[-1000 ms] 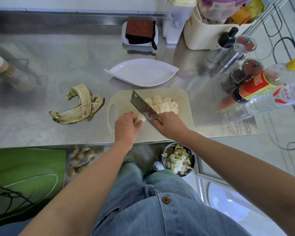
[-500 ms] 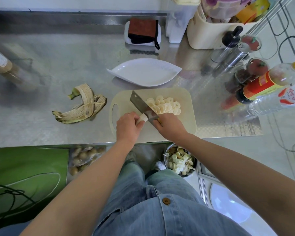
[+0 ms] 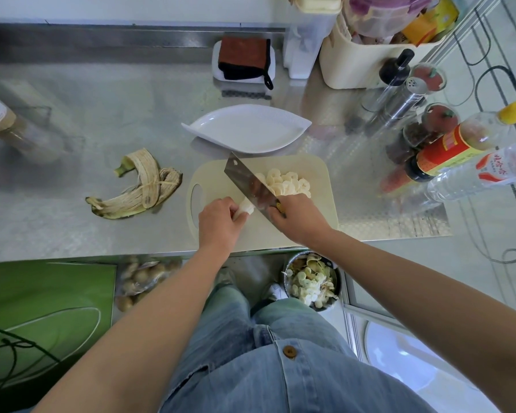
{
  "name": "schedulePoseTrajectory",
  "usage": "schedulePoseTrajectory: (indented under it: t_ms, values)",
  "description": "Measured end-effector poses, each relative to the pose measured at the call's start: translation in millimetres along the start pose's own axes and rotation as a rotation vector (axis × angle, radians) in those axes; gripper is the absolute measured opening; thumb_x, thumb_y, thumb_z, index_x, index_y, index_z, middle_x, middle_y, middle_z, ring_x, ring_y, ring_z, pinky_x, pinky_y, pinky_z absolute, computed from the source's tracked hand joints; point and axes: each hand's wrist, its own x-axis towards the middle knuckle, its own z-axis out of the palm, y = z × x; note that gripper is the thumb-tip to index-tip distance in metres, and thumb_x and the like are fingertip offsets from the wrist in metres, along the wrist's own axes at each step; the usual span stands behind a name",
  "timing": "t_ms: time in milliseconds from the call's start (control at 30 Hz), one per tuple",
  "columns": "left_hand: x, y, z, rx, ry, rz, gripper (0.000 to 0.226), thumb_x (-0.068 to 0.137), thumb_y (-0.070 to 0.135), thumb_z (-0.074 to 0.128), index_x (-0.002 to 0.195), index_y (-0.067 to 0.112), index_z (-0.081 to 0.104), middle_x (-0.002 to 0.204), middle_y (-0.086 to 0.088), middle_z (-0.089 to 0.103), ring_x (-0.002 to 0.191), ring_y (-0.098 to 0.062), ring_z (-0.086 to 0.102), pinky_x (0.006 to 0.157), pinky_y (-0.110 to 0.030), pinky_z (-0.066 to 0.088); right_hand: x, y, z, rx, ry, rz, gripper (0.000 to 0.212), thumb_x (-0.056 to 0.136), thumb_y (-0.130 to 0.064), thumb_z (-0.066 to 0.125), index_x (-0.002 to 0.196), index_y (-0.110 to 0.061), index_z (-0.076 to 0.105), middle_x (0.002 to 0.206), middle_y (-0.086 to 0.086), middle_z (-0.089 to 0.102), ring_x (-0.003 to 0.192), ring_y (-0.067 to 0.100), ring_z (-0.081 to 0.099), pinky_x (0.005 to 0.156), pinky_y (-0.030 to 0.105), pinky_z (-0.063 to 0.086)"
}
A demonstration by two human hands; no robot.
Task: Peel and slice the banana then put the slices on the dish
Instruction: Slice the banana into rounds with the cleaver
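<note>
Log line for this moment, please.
stage: slicing | left hand: holds banana stub | right hand: grips cleaver, blade at stub | slices: piled on cutting board | dish: no slices | peel: on counter

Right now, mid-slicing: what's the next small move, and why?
Probably another cut: bring the cleaver down through the banana stub, clear of the left hand pinching it. The right hand holds the blade at the stub's exposed end; only a short piece shows. The slices sit piled on the cutting board; the dish holds none.
</note>
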Motion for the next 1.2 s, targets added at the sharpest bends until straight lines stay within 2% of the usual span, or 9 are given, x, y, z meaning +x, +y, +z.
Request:
schedulePoseTrajectory:
  t_ms: [133,267,433,600,700,800,900,1067,1200]
  values:
    - [0.1,0.5,-0.3,0.003,0.005,0.005,0.016,0.083,0.03,0.07,0.085,0.014,0.069,0.082,-0.001,0.069,0.075,-0.02,0.062,0.071,-0.032,0.045,0.7,-0.8,0.6,-0.03,-0.018,0.003,0.034,0.095,-0.031,0.046,0.071,-0.007,0.048,0.057,0.004,0.043,0.058,0.027,0.046,0.052,0.031,0.029]
    - [-0.1,1.5,-1.1,-0.012,0.005,0.002,0.016,0.082,0.029,0.071,0.086,0.014,0.069,0.082,-0.001,0.07,0.074,-0.02,0.063,0.071,-0.033,0.047,2.0,-1.0,3.6,-0.031,-0.022,0.003,0.033,0.095,-0.03,0.045,0.076,-0.005,0.053,0.064,0.01,0.051,0.061,0.029,0.05,0.053,0.033,0.034]
    - [-0.7,1.7,-2.1,-0.037,0.004,-0.005,0.016,0.081,0.03,0.072,0.085,0.014,0.07,0.08,-0.001,0.07,0.073,-0.02,0.063,0.072,-0.036,0.049,4.0,-3.8,12.2,-0.014,-0.04,0.008,0.033,0.096,-0.031,0.045,0.077,-0.006,0.056,0.059,0.004,0.046,0.059,0.027,0.051,0.054,0.033,0.037]
    - [-0.8,2.2,-2.9,-0.04,0.002,0.0,0.015,0.081,0.03,0.072,0.083,0.015,0.069,0.079,-0.002,0.07,0.072,-0.02,0.063,0.071,-0.038,0.05,6.6,-3.0,23.0,-0.048,-0.082,0.053,0.045,0.097,-0.026,0.045,0.055,-0.017,0.031,0.052,0.001,0.035,0.046,0.016,0.033,0.049,0.029,0.026]
    - [-0.4,1.3,-2.3,-0.038,-0.005,-0.005,0.015,0.081,0.03,0.072,0.083,0.015,0.069,0.079,-0.001,0.07,0.072,-0.02,0.063,0.071,-0.036,0.05,6.1,-1.0,23.3,-0.036,-0.083,0.052,0.044,0.097,-0.026,0.044,0.055,-0.02,0.032,0.052,-0.001,0.036,0.048,0.016,0.034,0.052,0.031,0.029]
    - [0.2,0.8,-2.1,-0.038,-0.012,-0.012,0.016,0.08,0.03,0.072,0.083,0.015,0.069,0.078,-0.001,0.07,0.072,-0.02,0.063,0.07,-0.035,0.049,3.4,-0.8,16.6,0.013,-0.02,0.023,0.036,0.096,-0.028,0.045,0.06,-0.018,0.045,0.053,-0.002,0.039,0.053,0.021,0.04,0.054,0.031,0.031]
    - [0.5,0.7,-2.5,-0.039,-0.014,-0.014,0.017,0.081,0.03,0.072,0.081,0.013,0.069,0.077,-0.002,0.07,0.072,-0.021,0.063,0.072,-0.034,0.049,1.7,-4.6,7.7,0.037,0.022,-0.014,0.043,0.096,-0.026,0.048,0.055,-0.031,0.034,0.057,0.004,0.045,0.056,0.024,0.043,0.054,0.031,0.031]
    - [0.2,1.0,-3.4,-0.036,-0.018,-0.009,0.017,0.081,0.03,0.072,0.082,0.013,0.069,0.078,-0.002,0.07,0.071,-0.021,0.064,0.071,-0.034,0.049,2.6,-6.4,3.1,0.007,-0.014,0.003,0.046,0.096,-0.029,0.049,0.055,-0.024,0.029,0.052,0.0,0.038,0.053,0.024,0.039,0.049,0.03,0.026]
    - [-0.2,1.7,-3.6,-0.042,-0.017,-0.009,0.017,0.081,0.029,0.072,0.082,0.013,0.07,0.078,-0.003,0.071,0.072,-0.021,0.064,0.072,-0.036,0.051,2.7,-5.4,5.7,-0.013,-0.014,0.01,0.04,0.096,-0.029,0.047,0.059,-0.02,0.036,0.057,0.004,0.044,0.056,0.026,0.044,0.052,0.031,0.03]
